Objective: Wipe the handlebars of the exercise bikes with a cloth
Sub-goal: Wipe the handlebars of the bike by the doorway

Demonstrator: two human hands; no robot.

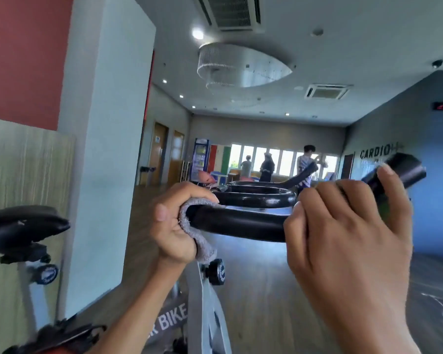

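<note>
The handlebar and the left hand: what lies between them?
The grey cloth, wrapped round the black handlebar under the fingers of the left hand. The head view shows it.

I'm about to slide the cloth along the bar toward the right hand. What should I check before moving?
1. Cloth wrapped round the handlebar: ok, it folds over the bar's left end.
2. Left hand holding the cloth: ok, fingers and thumb curl round it.
3. Right hand steadying the bar: ok, fingers curl over it below the upturned grip.
4. Stretch between the hands: ok, bare black bar with nothing on it.
5. Bar's right bend free to wipe: not ok, the right hand covers it.
6. Cloth damp, bar dirty or clean: cannot tell.
</note>
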